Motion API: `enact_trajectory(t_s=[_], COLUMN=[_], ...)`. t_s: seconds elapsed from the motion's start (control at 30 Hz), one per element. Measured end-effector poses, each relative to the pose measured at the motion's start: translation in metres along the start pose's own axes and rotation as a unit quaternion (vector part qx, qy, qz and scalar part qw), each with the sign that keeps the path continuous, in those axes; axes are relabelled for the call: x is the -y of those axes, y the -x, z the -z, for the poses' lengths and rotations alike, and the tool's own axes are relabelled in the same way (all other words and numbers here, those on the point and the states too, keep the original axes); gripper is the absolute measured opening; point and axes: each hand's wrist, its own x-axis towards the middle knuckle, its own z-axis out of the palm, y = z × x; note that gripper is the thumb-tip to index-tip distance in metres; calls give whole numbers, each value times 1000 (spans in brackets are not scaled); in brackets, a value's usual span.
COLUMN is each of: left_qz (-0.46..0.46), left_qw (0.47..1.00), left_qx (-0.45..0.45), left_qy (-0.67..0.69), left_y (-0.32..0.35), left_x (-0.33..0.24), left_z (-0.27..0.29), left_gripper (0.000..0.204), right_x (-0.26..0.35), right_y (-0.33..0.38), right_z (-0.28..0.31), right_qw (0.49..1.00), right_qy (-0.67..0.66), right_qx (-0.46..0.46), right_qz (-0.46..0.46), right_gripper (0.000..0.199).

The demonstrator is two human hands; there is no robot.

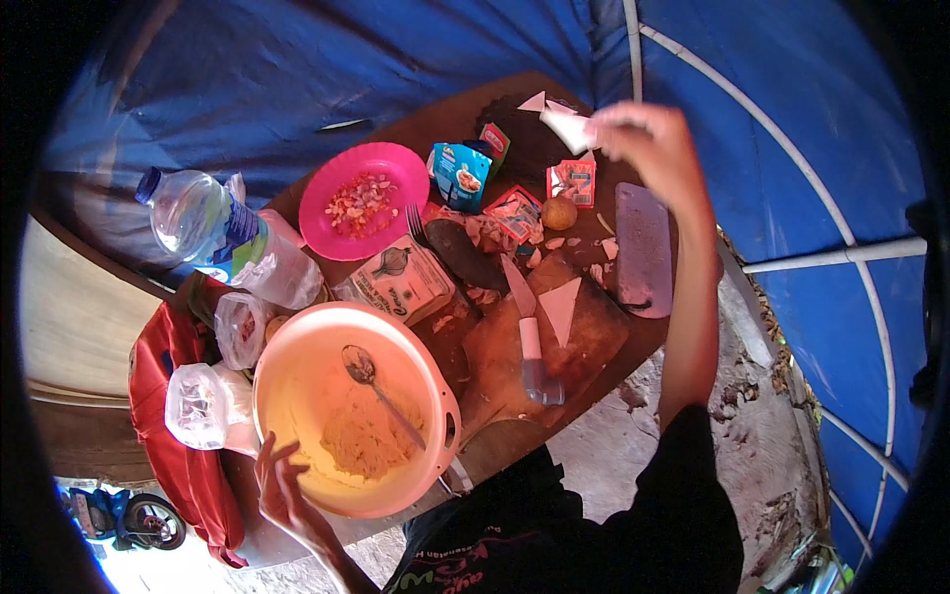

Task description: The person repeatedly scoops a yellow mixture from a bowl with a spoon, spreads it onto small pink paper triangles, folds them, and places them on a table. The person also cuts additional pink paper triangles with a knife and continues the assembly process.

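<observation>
So my left hand [282, 485] is hooked on the near rim of the big round orange plastic bowl [297, 396], fingers curled over the edge, steadying it on the brown wooden surface [500, 455]. Inside the bowl: a pale mashed heap and one metal spoon [381, 391]. My right hand [648, 144] is way out past the bowl, pinched together on a small white packet [569, 127].

What worries me: the bowl sits right at the near edge of the surface, so with only one hand on it a bump could tip it over. The knife with the light handle [529, 337] lies just right of the bowl, blade pointing away, easy to catch with a sleeve.

Count: one round pink plastic plate [364, 201] of chopped bits beyond the bowl, one clear water bottle [198, 223] to its left, one knife, one spoon, a few small sachets beyond.
</observation>
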Motion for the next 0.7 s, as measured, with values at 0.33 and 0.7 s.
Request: enact_trajectory(t_s=[0.33, 0.7], left_qz=[-67, -64], left_qw=[996, 997], left_qx=[5, 0], left_qy=[-52, -52], left_y=[-4, -4], left_x=[33, 30], left_z=[-12, -16], left_gripper=[13, 12], right_x=[-189, -190], right_y=[-190, -224], right_z=[-69, -109], right_qw=[963, 908], right_qy=[208, 338], right_qx=[172, 225], right_qz=[0, -102], right_gripper=[14, 20])
